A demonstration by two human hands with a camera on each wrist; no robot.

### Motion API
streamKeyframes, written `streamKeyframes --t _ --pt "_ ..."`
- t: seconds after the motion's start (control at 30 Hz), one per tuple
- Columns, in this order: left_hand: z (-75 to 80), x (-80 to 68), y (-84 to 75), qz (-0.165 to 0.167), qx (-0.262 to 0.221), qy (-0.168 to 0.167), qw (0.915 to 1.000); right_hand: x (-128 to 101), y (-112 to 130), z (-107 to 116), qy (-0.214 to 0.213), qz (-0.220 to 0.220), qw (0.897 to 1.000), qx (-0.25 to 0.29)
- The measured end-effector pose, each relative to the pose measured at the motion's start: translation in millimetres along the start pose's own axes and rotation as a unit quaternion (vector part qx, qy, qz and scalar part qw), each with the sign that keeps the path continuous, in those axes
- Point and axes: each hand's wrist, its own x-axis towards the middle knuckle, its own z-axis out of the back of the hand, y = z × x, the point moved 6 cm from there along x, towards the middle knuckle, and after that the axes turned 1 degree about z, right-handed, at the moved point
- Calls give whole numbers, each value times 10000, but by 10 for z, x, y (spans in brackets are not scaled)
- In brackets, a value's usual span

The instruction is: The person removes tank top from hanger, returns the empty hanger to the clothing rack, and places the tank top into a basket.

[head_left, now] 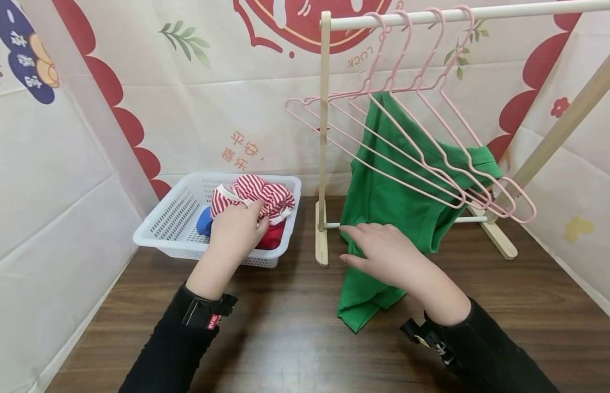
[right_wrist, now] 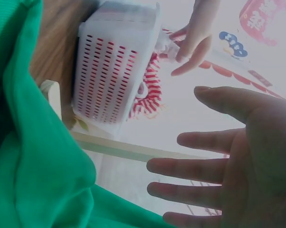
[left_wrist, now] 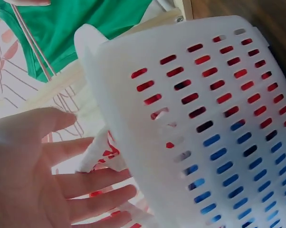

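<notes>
Left hand (head_left: pixel 238 232) is in the white basket (head_left: pixel 173 221), fingers loosely spread on the red-and-white striped garment (head_left: pixel 258 195); the left wrist view shows straight fingers (left_wrist: pixel 93 183) with a white edge of that garment lying between them, but whether they pinch it I cannot tell. The striped garment sits on top of the pile in the basket, over a blue item (head_left: pixel 204 221) and a red item (head_left: pixel 272 236). The basket is on the wooden table (head_left: pixel 295 333), just left of the rack's post (head_left: pixel 323 142). Right hand (head_left: pixel 383 252) hovers flat over the green shirt (head_left: pixel 388 202), fingers (right_wrist: pixel 190 170) straight and apart, holding nothing; contact with the fabric not clear. The green shirt hangs from a pink hanger (head_left: pixel 422 147) on the wooden rail (head_left: pixel 462 15), its lower end pooled on the table. Several pink hangers share the rail.
</notes>
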Motion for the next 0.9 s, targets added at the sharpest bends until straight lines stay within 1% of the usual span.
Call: streamKeyframes --t 0.13,0.23,0.3,0.43,0.5,0.63,0.8,0.9 --pt "166 3 21 -56 2 -710 9975 -44 -9 62 -72 -54 9999 76" --pt "258 -5 38 -66 -64 -1077 9941 -80 -26 118 -94 -125 9998 143" --pt "298 -15 32 -84 -135 -1166 9930 -107 -38 162 -117 -177 9996 170" --pt "359 -41 -35 -135 -340 -1184 9923 -168 -52 259 -242 -216 9993 205" --pt "400 -55 -92 -187 -412 -1242 9912 -200 -45 318 -350 -190 9990 200" --pt "483 -71 -223 -327 -485 -1476 9873 -286 -22 452 -637 -124 9977 178" --pt "573 -88 -385 -532 -613 -1877 9789 -403 13 627 -1207 74 9926 115" --pt "620 -115 -477 -715 -727 -2225 9696 -468 15 729 -1651 133 9862 46"
